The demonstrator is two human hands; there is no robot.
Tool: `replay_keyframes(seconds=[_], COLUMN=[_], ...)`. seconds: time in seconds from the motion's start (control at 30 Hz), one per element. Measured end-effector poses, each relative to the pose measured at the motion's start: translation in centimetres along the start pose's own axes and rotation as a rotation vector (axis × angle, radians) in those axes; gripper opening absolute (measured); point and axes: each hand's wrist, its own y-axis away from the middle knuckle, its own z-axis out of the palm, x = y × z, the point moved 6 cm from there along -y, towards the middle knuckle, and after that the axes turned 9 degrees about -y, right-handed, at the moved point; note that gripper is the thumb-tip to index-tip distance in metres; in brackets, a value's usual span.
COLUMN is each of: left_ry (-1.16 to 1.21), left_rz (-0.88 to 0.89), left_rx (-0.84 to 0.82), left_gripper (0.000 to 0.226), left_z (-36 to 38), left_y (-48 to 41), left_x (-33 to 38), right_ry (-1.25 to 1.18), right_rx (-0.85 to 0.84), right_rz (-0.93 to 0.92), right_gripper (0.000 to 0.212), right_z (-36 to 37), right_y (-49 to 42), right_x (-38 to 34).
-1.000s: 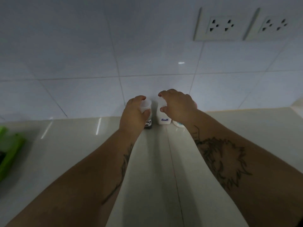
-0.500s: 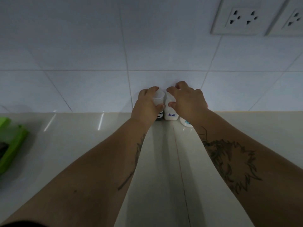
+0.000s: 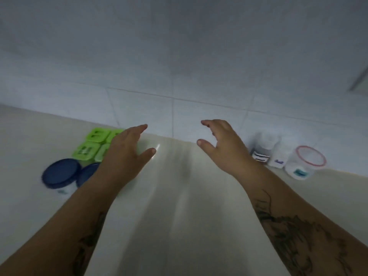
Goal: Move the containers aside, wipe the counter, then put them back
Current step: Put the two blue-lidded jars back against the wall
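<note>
My left hand and my right hand hover over the pale counter, both with fingers spread and nothing in them. Right of my right hand, against the wall, stand a small bottle with a dark label, a white salt shaker and a clear tub with a red rim. Under and left of my left hand sits a green four-lidded container, partly hidden by the hand. In front of it are two blue-lidded jars. The frame is motion-blurred.
A white tiled wall rises straight behind the counter. A bare strip of counter lies between the two groups of containers, under my hands. The edge of a socket plate shows at the far right.
Both hands have let go of the small bottle and the salt shaker, which now stand at the right. The hands have shifted left and opened. My view has swung left, bringing the green and blue containers in.
</note>
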Motion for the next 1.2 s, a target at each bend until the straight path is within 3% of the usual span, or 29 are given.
replay_keyframes(seconds=[0.17, 0.37, 0.47, 0.53, 0.63, 0.8, 0.97, 1.2], left_ry=[-0.226, -0.242, -0.137, 0.003, 0.143, 0.084, 0.162, 0.301], left_rz=[-0.027, -0.101, -0.089, -0.095, -0.125, -0.067, 0.021, 0.166], left_rx=[-0.093, -0.436, -0.492, -0.406, -0.240, -0.140, -0.215, -0.268], left_gripper=[0.072, 0.104, 0.107, 0.099, 0.088, 0.083, 0.084, 0.079], left_z=[-5.4, -6.1, -4.4, -3.4, -3.0, -2.8, -1.3, 6.3], left_y=[2.0, 4.6, 5.6, 6.4, 7.6, 9.1, 9.1, 2.6], left_x=[-12.5, -23.5, -25.0, -25.2, -25.0, -21.8, -13.0, 2.0], right_ry=[-0.051, 0.178, 0.341, 0.341, 0.292, 0.187, 0.147, 0.239], right_rx=[-0.227, -0.514, -0.445, -0.354, -0.303, -0.269, -0.238, -0.110], right_rz=[-0.070, 0.078, 0.066, 0.044, 0.039, 0.113, 0.205, 0.343], right_gripper=[0.057, 0.093, 0.092, 0.086, 0.083, 0.081, 0.074, 0.075], right_z=[14.0, 26.8, 29.6, 30.2, 30.0, 26.6, 18.0, 4.6], right_y=[-1.8, -1.1, 0.3, 1.1, 1.8, 3.0, 4.5, 4.3], right_x=[-10.0, -13.7, -13.9, -14.1, -14.4, -13.2, -9.1, 2.0])
